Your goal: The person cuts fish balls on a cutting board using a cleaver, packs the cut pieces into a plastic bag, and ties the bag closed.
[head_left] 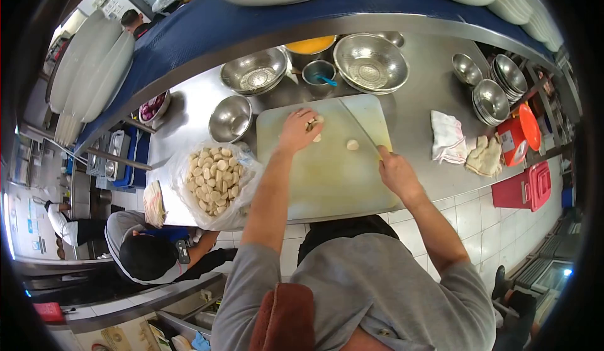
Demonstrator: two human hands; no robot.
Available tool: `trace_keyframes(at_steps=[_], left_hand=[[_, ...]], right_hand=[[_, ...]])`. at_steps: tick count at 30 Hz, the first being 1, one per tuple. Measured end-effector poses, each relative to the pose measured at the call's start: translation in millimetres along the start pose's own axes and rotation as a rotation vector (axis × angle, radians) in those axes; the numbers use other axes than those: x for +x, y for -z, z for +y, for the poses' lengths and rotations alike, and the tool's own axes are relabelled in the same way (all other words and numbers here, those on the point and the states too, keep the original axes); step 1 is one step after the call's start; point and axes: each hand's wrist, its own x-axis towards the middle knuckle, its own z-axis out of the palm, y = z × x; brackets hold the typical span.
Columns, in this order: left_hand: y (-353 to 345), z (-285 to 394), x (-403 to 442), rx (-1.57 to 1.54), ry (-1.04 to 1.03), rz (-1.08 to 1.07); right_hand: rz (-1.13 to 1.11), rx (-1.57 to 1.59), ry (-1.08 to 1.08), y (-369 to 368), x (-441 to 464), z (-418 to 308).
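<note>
My right hand grips a kitchen knife, its long blade pointing away and leftward over the cutting board. My left hand is on the far left part of the board, fingers curled around a few pale round pieces. One more pale round piece lies by itself on the board, left of the blade. Beside the board on the left, an open clear plastic bag is full of similar pale rounds; their exact kind is hard to tell.
Behind the board are a steel bowl, colanders and a small pot with a blue utensil. Cloths and stacked bowls are on the right. A shelf with plates overhangs the table. A person is low at left.
</note>
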Motion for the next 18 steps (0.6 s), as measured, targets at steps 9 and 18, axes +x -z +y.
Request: trace_keyframes(at_steps=[9,18], left_hand=[[2.1,36.9,-52.3,-0.051,-0.19,-0.141],[16.4,4.6,-61.0,-0.284,0.306,0.128]], right_hand=[[-0.038,0.082,-0.006,3.1,-9.7,-2.4],[-0.381,0.971,-0.456,16.2,-11.9,34.3]])
